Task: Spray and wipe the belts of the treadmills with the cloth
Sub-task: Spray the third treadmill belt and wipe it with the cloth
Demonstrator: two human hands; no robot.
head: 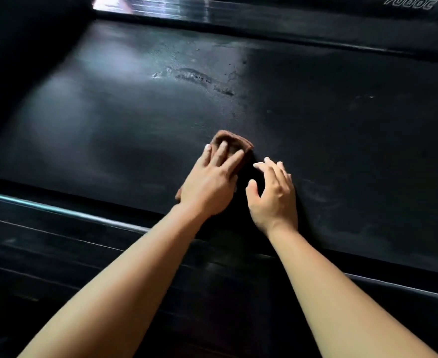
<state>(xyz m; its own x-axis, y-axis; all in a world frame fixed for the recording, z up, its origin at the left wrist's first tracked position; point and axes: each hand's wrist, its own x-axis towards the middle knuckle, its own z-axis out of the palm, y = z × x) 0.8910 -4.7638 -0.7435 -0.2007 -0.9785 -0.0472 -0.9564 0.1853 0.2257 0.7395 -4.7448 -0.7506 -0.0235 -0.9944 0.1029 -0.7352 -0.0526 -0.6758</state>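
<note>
Brown cloth point(232, 141) lay bunched on the black treadmill belt point(109, 112), near its closer edge; our left grip point(210, 182) pressed flat on it, fingers straight and apart, clamped on nothing; our right grip point(274, 195) rested just beside the cloth, fingers loosely spread on the belt, holding nothing; a wet, speckled smear point(194, 76) shone farther up the belt; the side rail point(83, 241) ran beneath our forearms.

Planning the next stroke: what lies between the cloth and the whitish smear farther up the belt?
Only bare black belt; nothing lies between the cloth under the left hand and the smear, as the head view shows.
</note>
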